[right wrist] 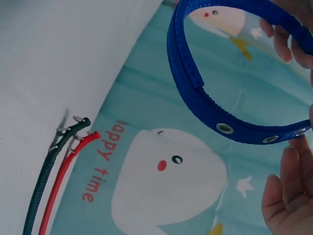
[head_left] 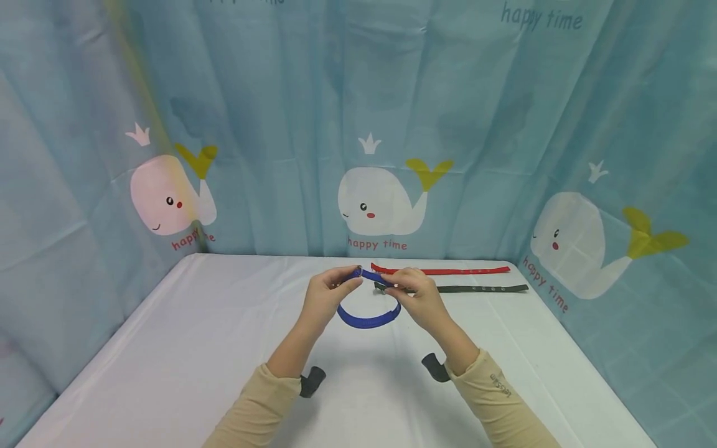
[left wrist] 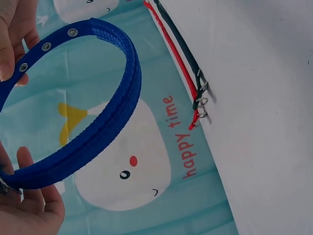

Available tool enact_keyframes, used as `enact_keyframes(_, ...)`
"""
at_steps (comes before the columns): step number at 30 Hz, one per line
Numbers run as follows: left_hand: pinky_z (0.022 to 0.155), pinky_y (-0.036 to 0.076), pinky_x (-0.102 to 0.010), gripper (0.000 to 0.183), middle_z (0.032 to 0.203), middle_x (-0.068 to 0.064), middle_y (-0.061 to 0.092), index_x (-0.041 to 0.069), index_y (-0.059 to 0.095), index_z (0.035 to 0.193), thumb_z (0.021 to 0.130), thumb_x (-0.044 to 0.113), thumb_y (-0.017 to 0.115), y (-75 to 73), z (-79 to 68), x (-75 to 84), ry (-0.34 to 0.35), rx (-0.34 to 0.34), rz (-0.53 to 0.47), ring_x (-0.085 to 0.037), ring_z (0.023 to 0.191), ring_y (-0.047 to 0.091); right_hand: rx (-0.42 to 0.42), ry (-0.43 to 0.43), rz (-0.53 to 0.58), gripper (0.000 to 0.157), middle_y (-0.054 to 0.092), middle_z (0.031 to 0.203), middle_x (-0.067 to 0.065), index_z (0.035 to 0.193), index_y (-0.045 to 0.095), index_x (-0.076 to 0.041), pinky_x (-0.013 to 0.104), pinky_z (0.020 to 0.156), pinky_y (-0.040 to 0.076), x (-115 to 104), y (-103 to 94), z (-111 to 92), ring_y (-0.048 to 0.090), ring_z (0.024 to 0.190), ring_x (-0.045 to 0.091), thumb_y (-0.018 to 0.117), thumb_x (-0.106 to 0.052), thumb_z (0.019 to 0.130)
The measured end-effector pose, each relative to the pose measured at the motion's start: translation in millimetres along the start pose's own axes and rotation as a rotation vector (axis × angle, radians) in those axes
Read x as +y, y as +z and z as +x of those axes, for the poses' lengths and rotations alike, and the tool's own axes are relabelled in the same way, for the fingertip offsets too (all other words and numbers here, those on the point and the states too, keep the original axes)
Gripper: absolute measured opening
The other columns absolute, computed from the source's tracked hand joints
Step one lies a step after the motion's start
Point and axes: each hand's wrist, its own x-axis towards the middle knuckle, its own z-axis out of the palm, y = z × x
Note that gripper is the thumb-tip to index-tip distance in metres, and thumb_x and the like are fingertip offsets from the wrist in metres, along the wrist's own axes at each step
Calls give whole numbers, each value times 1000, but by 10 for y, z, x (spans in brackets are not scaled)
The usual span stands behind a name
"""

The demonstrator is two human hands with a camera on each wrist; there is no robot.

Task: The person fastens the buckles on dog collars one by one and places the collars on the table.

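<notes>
A blue collar (head_left: 366,322) with metal eyelets is bent into a loop and held up above the white table. My left hand (head_left: 327,295) pinches its buckle end; part of the metal buckle shows at the edge of the left wrist view. The eyelet end is pinched by my right hand (head_left: 420,298), and several eyelets show in the right wrist view on the blue strap (right wrist: 244,131). The two hands are a short way apart, and the strap runs between them at the top of the loop. Whether the strap passes through the buckle is hard to tell.
Behind my right hand, a red collar (head_left: 470,271) and a dark green collar (head_left: 487,289) lie stretched side by side near the back edge of the white table (head_left: 168,361). A blue curtain (head_left: 269,124) with whale prints hangs around the back and sides.
</notes>
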Motion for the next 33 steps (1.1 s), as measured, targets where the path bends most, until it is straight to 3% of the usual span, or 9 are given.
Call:
enact_keyframes(3, 83, 49, -32, 34, 103, -7, 66, 5, 64, 113, 83, 20, 68, 10, -12, 11, -5, -11, -28, -19, 93, 60, 1, -8, 10, 22, 65, 86, 17, 97, 67, 8, 22, 66, 50, -14, 0, -3, 56, 80, 34, 66, 12, 75)
enact_keyframes(7, 73, 48, -27, 33, 97, -8, 67, 4, 64, 113, 82, 18, 68, 14, -12, 22, -21, -16, -59, -21, 81, 57, 5, -10, 10, 21, 65, 86, 17, 96, 68, 8, 23, 66, 50, -12, 8, -8, 56, 80, 32, 65, 12, 75)
enact_keyframes(13, 63, 44, -28, 33, 90, -9, 65, 2, 64, 112, 82, 15, 68, 11, -5, 24, -66, -27, -12, -17, 73, 49, 6, -18, -10, 21, 65, 86, 17, 94, 68, 8, 21, 67, 50, -8, 13, -29, 56, 82, 27, 66, 12, 74)
enact_keyframes(17, 69, 47, -29, 34, 95, -8, 67, 5, 65, 112, 82, 19, 69, 5, -32, 36, -81, -34, 16, -17, 80, 56, -6, -22, -5, 21, 64, 87, 18, 96, 67, 8, 20, 69, 50, -23, 12, -41, 56, 83, 28, 66, 11, 75)
enact_keyframes(23, 82, 48, -40, 24, 93, -8, 68, 3, 69, 98, 81, 20, 69, 60, -31, -38, -31, -102, 51, -21, 91, 61, -17, -57, 29, 22, 65, 92, 11, 99, 69, 3, 26, 72, 52, 277, 129, -63, 56, 88, 25, 68, 5, 76)
enact_keyframes(27, 82, 48, -39, 26, 94, -6, 68, 5, 68, 100, 84, 25, 66, 87, 1, -100, -10, -106, 57, -20, 92, 60, 0, -11, 10, 21, 66, 92, 6, 100, 69, -2, 22, 68, 50, 353, 183, -51, 56, 80, 17, 68, -1, 79)
enact_keyframes(33, 73, 45, -29, 32, 91, -4, 63, 10, 64, 112, 86, 30, 63, 105, 56, -104, -42, -86, 21, -21, 85, 52, 41, 138, 58, 23, 64, 86, 12, 101, 64, 3, 17, 53, 40, 314, 224, -20, 46, 61, 16, 67, 1, 79)
